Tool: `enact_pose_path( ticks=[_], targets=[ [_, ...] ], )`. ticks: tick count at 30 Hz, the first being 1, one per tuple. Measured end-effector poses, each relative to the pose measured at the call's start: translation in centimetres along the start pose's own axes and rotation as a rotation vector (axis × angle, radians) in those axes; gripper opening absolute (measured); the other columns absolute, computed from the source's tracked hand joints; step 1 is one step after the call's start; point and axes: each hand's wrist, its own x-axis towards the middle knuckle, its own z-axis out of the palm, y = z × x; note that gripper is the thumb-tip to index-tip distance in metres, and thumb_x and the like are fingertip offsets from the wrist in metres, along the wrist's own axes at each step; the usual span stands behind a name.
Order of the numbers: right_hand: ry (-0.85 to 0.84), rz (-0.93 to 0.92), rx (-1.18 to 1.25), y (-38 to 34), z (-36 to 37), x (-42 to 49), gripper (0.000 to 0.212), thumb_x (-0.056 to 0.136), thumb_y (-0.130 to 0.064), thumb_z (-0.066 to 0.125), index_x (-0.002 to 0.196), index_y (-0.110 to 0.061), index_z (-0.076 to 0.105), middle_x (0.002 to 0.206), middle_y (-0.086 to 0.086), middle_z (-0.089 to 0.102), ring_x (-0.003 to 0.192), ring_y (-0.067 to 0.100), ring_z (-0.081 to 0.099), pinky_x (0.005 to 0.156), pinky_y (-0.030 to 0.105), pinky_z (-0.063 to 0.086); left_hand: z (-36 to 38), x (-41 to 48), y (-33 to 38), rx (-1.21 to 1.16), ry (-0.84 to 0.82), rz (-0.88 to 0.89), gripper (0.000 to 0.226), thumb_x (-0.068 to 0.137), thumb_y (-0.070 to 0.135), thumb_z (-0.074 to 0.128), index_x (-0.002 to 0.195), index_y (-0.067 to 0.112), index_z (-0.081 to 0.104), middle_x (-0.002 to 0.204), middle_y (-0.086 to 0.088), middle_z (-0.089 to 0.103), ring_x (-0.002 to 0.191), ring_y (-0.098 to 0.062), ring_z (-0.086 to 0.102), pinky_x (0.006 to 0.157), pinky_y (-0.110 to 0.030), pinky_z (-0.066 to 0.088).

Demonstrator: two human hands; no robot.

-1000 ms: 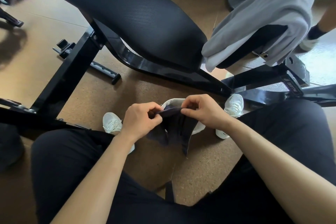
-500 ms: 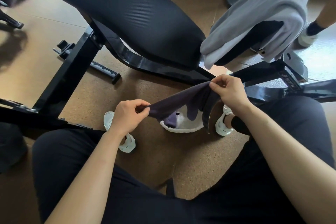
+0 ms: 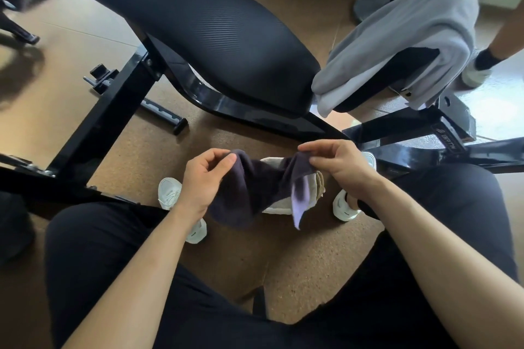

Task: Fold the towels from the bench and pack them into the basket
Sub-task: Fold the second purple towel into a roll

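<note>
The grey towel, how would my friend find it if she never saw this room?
Find the big black bench. At its right end, the grey towel hangs over the smaller seat pad. It is pale and untouched; the other towel is dark and held.

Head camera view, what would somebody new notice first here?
Two bare hands, left hand and right hand, stretch a dark purple towel low at centre, above a pale basket on the floor. Upper right, a grey towel drapes the black bench.
</note>
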Motion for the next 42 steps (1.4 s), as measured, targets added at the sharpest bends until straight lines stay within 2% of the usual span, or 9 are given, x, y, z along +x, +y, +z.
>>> enact_pose_path(
  ticks=[3,8,12,15,17,19,25,30,42],
  targets=[
    [-0.097,-0.040,-0.039,-0.8,0.9,-0.8,0.047,0.089,0.020,0.055,0.120,-0.010,0.073,0.111,0.003,0.077,0.104,0.011,0.073,0.090,0.023,0.058,0.7,-0.5,0.5,-0.051,-0.021,-0.020,0.013,0.096,0.016,0.068,0.106,0.017,0.076,0.098,0.001,0.077,0.101,-0.016,0.072,0.093,-0.038,0.058],
    [-0.146,-0.157,-0.123,-2.3,2.8,-1.6,0.026,0.090,0.000,0.071,0.112,-0.013,0.077,0.104,-0.010,0.077,0.099,0.003,0.073,0.088,0.016,0.056,1.3,-1.2,0.6,-0.044,-0.071,-0.005,0.015,0.095,0.014,0.069,0.106,0.020,0.077,0.098,0.006,0.079,0.100,-0.008,0.072,0.090,-0.031,0.057],
    [-0.125,-0.207,-0.213,-2.7,4.0,-1.6,0.012,0.087,-0.008,0.078,0.097,-0.013,0.081,0.091,-0.009,0.078,0.087,0.003,0.074,0.081,0.019,0.058,1.6,-1.5,0.3,-0.017,-0.110,0.006,0.017,0.095,0.016,0.071,0.109,0.020,0.078,0.101,0.003,0.079,0.104,-0.016,0.072,0.096,-0.043,0.058],
    [-0.070,-0.313,-0.323,-2.4,4.5,-1.4,0.006,0.084,-0.016,0.082,0.089,-0.019,0.081,0.088,-0.014,0.069,0.083,0.003,0.067,0.074,0.013,0.049,2.0,-1.8,0.4,-0.030,-0.126,0.001,0.020,0.095,0.012,0.069,0.111,0.018,0.078,0.102,0.001,0.079,0.104,-0.018,0.073,0.097,-0.044,0.058],
    [-0.049,-0.378,-0.419,-2.4,4.5,-1.3,0.006,0.084,-0.021,0.083,0.087,-0.024,0.079,0.095,-0.013,0.057,0.090,0.004,0.057,0.076,0.012,0.043,2.3,-1.9,0.4,-0.046,-0.120,-0.002,0.022,0.094,0.008,0.069,0.115,0.009,0.077,0.105,-0.005,0.079,0.106,-0.022,0.073,0.099,-0.046,0.057],
    [-0.065,-0.410,-0.465,-2.5,4.4,-1.2,0.009,0.086,-0.021,0.081,0.087,-0.028,0.076,0.101,-0.012,0.059,0.102,0.008,0.055,0.085,0.019,0.044,2.5,-1.8,0.3,-0.046,-0.122,-0.009,0.023,0.095,0.007,0.068,0.117,0.007,0.076,0.107,-0.006,0.079,0.107,-0.023,0.073,0.100,-0.049,0.056],
    [-0.153,-0.332,-0.312,-3.0,4.5,-1.8,0.007,0.091,-0.011,0.074,0.092,-0.019,0.074,0.087,-0.013,0.072,0.088,0.003,0.067,0.078,0.013,0.050,2.8,-1.7,-0.2,-0.025,-0.160,-0.021,0.027,0.096,0.011,0.068,0.121,0.013,0.075,0.112,-0.002,0.078,0.111,-0.019,0.072,0.101,-0.050,0.056],
    [-0.071,-0.316,-0.283,-2.9,4.6,-1.5,0.011,0.091,-0.012,0.075,0.091,-0.023,0.073,0.078,-0.019,0.068,0.076,-0.004,0.062,0.069,0.009,0.045,3.2,-1.8,-0.1,-0.067,-0.165,-0.030,0.027,0.096,0.009,0.068,0.122,0.010,0.075,0.114,-0.003,0.078,0.112,-0.019,0.072,0.101,-0.049,0.056],
    [0.019,-0.293,-0.301,-2.5,5.6,-1.4,0.008,0.089,-0.020,0.078,0.090,-0.026,0.073,0.085,-0.015,0.071,0.083,0.000,0.068,0.071,0.015,0.054,3.5,-2.1,0.2,-0.136,-0.166,-0.029,0.026,0.098,0.007,0.063,0.122,0.007,0.073,0.114,-0.006,0.078,0.114,-0.022,0.071,0.101,-0.044,0.056]
  ],
)
